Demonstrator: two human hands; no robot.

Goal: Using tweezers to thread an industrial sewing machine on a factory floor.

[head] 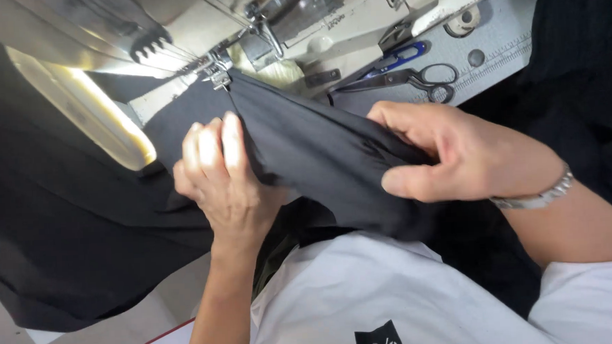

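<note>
Both hands grip the black cloth (319, 151), left hand (220, 179) pinching near the needle (219, 78), right hand (449, 152) clutching behind, pulling it flat and tight, scissors (412, 78) beyond the right hand.

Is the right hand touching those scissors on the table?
Apart. The head view shows the right hand gripping black cloth, with bare grey table between it and the scissors.

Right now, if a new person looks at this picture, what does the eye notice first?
First, the black fabric stretched across the middle, gripped by the left hand and the right hand and running up to the sewing machine's presser foot. Next, the bright lit patch at left, then the black scissors on the grey table at upper right.
</note>
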